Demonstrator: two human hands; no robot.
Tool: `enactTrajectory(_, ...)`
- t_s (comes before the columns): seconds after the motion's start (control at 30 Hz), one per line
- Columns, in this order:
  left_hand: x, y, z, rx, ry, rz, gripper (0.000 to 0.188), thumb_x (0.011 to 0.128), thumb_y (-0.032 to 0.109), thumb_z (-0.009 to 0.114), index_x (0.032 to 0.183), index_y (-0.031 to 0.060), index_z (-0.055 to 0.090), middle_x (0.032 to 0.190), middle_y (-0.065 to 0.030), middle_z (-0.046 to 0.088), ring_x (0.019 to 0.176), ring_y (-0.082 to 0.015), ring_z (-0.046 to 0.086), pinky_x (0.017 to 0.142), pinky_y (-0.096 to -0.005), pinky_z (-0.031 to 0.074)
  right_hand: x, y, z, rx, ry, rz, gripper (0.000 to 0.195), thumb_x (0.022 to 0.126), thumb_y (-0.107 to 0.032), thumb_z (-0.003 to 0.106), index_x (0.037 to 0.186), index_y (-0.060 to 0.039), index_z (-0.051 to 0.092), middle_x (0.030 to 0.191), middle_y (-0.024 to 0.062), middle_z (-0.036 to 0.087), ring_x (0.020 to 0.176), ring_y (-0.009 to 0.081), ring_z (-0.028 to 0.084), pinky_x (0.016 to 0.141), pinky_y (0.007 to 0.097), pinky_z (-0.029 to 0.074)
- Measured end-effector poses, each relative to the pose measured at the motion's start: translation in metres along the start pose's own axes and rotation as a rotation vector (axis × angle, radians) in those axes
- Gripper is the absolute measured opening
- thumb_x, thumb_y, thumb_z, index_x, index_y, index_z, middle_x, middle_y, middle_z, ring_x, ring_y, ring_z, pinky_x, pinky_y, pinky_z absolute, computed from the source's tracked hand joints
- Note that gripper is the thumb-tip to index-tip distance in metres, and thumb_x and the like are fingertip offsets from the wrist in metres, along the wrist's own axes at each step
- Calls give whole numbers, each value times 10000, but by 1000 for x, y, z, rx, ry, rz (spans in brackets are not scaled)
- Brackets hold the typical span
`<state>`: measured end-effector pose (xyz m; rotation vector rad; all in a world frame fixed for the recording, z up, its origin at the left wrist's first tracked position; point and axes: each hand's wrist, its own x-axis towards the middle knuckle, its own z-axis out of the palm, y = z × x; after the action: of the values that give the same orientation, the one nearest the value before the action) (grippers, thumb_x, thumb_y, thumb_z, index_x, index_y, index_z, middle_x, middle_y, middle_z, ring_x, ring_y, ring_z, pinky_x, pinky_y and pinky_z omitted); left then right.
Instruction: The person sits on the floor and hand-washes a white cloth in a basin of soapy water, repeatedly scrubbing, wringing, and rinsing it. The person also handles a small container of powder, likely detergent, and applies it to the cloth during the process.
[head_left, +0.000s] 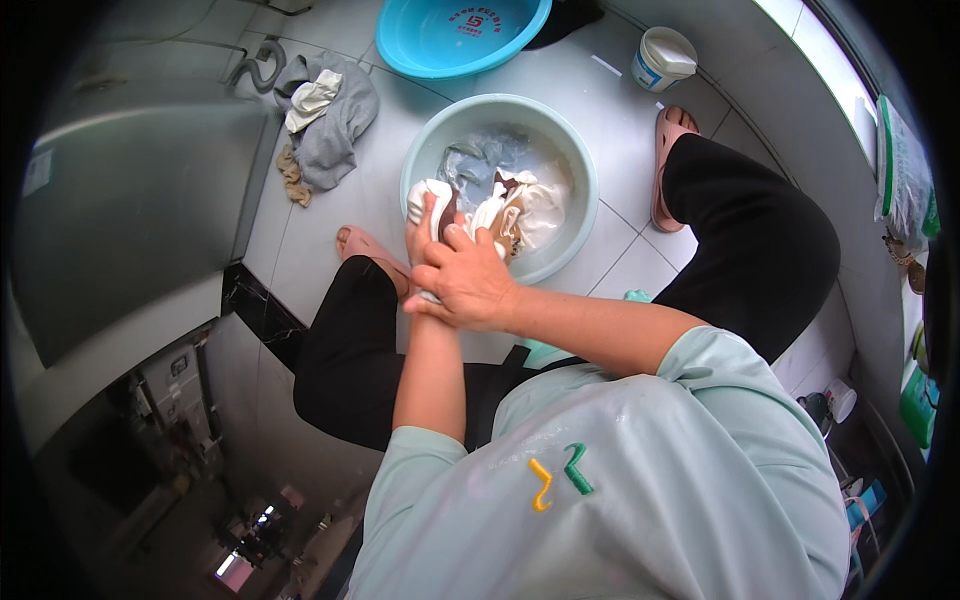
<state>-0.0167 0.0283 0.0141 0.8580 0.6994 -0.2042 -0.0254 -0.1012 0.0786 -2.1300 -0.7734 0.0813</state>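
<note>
Over the near left rim of a pale blue plastic basin (577, 225), both my hands hold wet white, brown and tan cloth. My left hand (420, 234) grips the white part of the cloth (429, 196), which bunches over its fingers. Across the left palm and wrist lies my right hand (472, 281), its fingers curled on the cloth and partly hiding the left hand. More of the white and tan fabric (536, 210) trails down into cloudy water. Grey-blue cloth (476, 165) lies soaked at the basin's far side.
A bright blue basin (450, 45) stands beyond. Grey clothing (337, 127) with a white piece (313, 101) and tan cloth (292, 176) lies on the tiles at left. A white tub (664, 60) stands far right. My slippered feet flank the pale basin.
</note>
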Motion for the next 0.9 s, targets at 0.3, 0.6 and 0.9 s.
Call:
enactTrajectory(0.3,-34,-11,48,-316,-14,-72,534,957,533,466,1258,99,543,1193,-85,610,1102,-243,585,956,-396,469,16,22,1,46,-7,128,399,844,-449,605,848,-52,646,841,162,654,759,361,625,680,453,519)
enactTrajectory(0.6,-18,-29,52,-323,88,-105,531,964,418,462,1315,20,487,1226,-146,585,1120,-294,588,981,-421,472,36,55,-5,48,-40,551,417,863,-452,596,861,-36,635,816,207,675,718,372,662,631,482,521)
enactTrajectory(0.9,-16,-58,54,-125,99,-138,334,989,280,480,1229,50,516,1114,-66,603,1039,-182,589,880,-359,493,40,83,-8,-28,-65,616,358,893,-419,574,869,-65,625,817,160,657,729,342,664,624,458,527)
